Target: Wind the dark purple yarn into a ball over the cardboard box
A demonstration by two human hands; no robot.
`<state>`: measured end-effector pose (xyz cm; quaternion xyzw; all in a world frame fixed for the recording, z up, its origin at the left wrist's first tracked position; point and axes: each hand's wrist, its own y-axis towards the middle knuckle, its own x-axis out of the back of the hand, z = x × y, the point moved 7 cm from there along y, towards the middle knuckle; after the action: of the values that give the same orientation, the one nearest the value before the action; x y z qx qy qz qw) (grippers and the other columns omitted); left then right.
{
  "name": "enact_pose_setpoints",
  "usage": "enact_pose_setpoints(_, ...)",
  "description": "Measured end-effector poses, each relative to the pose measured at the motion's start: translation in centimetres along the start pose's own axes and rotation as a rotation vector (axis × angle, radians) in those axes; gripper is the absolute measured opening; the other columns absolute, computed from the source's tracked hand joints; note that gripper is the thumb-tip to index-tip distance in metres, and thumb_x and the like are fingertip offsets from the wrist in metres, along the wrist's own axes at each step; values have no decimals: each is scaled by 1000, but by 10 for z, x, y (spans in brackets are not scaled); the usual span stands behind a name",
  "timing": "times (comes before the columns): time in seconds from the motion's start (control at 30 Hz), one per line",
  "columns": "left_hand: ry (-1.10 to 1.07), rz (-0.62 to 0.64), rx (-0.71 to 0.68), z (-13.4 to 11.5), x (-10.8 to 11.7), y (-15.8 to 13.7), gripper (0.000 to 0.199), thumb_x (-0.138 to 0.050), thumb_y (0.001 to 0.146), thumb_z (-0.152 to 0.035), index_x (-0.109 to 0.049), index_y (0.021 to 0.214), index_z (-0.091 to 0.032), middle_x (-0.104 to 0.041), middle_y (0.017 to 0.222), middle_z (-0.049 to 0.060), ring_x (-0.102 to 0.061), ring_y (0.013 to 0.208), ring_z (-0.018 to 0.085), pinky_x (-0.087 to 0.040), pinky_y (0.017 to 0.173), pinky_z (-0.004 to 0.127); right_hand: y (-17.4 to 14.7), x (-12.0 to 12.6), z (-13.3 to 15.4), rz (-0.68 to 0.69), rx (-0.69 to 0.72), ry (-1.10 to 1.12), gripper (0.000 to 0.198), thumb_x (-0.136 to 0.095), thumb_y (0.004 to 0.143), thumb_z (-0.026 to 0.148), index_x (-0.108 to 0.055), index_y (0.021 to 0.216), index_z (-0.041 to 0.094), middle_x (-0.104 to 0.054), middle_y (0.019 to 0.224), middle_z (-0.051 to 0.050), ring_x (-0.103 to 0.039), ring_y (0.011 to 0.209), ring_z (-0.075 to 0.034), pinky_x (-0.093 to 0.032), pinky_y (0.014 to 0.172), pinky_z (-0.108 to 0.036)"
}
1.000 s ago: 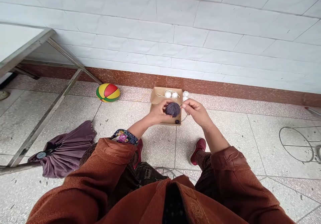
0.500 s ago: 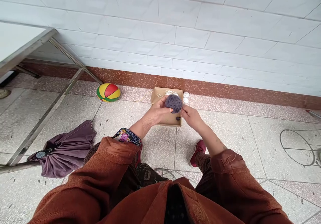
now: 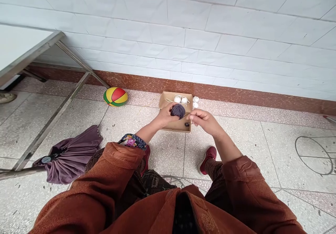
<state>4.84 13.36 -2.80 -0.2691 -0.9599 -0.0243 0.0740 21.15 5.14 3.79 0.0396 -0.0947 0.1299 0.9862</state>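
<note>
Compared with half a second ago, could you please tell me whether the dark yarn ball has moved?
Yes: against the cardboard box, the dark yarn ball in the left hand has shifted left and slightly down the picture.

Cardboard box (image 3: pixel 174 126): open on the speckled floor (image 3: pixel 168 150), far edge near the brown skirting (image 3: pixel 136 81).
Left hand (image 3: pixel 165 117): fingers and thumb around a purple yarn ball (image 3: pixel 178 111), above the box.
Right hand (image 3: pixel 204 121): pinching a dark strand (image 3: pixel 186 115) beside that ball, at the box's right edge.
White balls (image 3: pixel 177 99): two inside along the box's far edge; two more just beside its far right corner.
Dark lump (image 3: pixel 187 124): inside, by the near right corner.
Striped ball (image 3: pixel 115 97): red, yellow and green, by the foot of the metal table (image 3: pixel 23 45).
Umbrella (image 3: pixel 76 150): purple, on the floor's left, narrow end by the table's lower bar.
</note>
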Motion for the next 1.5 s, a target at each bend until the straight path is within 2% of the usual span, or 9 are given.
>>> enact_pose_setpoints(0.13,-121,320,58,-7,-29,-14,101,-84,67,-20,-40,158,-29,-64,124,9,-66,109,25,-49,102,47,4,25,-5,-260,-5,23,37,-67,93,61,-69,89,24,-52,68,4,-45,60,-13,-41,61,-28)
enact_pose_setpoints(0.27,-334,549,-9,-33,-49,-30,103,-85,72,-24,-36,162,-36,-66,128,11,-66,119,28,-49,103,50,6,32,-22,-363,-78,-47,35,-65,93,57,-64,83,24,-49,66,5,-43,60,-13,-38,61,-28)
enact_pose_setpoints(0.4,-438,467,-42,-48,-43,-29,86,-88,71,-26,-55,151,-34,-63,142,12,-62,128,31,-48,108,49,7,24,-34,-335,-140,-169,28,-60,95,46,-63,80,23,-56,69,2,-50,67,-16,-42,67,-29)
enact_pose_setpoints(0.57,-521,206,14,-42,-22,-18,67,-90,69,-27,-67,132,-24,-68,131,10,-63,123,27,-45,111,43,11,-1,-45,-200,-192,-331,12,-57,92,27,-67,89,22,-69,80,-1,-61,79,-19,-46,75,-30)
enact_pose_setpoints(0.8,-341,-119,116,-15,7,-6,62,-86,67,-28,-65,125,-20,-68,123,8,-63,116,25,-46,109,43,1,-41,-15,193,-11,-255,27,-60,100,42,-64,81,22,-61,74,1,-55,71,-15,-44,71,-29)
enact_pose_setpoints(1.0,-187,138,86,-19,-11,-14,69,-84,67,-24,-65,133,-22,-68,127,9,-63,118,28,-44,111,48,1,2,0,-78,-20,24,40,-65,95,62,-69,92,23,-54,69,3,-45,61,-14,-39,60,-28)
enact_pose_setpoints(1.2,-413,458,32,-46,-44,-32,96,-88,68,-29,-49,155,-32,-67,128,10,-65,116,29,-49,102,48,6,26,-14,-324,-40,-79,38,-67,92,60,-65,83,23,-53,73,2,-45,67,-15,-39,65,-29)
enact_pose_setpoints(1.37,-583,292,29,-54,-35,-24,73,-90,68,-30,-65,136,-24,-66,132,12,-62,123,29,-45,109,44,8,13,-38,-305,-140,-223,30,-57,97,49,-62,83,23,-58,73,0,-53,71,-18,-43,68,-30)
enact_pose_setpoints(1.5,-540,71,57,-38,-17,-10,61,-89,66,-30,-66,121,-20,-69,123,10,-62,120,27,-42,112,44,9,-6,-35,-169,-66,-341,20,-59,95,39,-63,84,23,-63,76,-2,-58,77,-20,-45,74,-32)
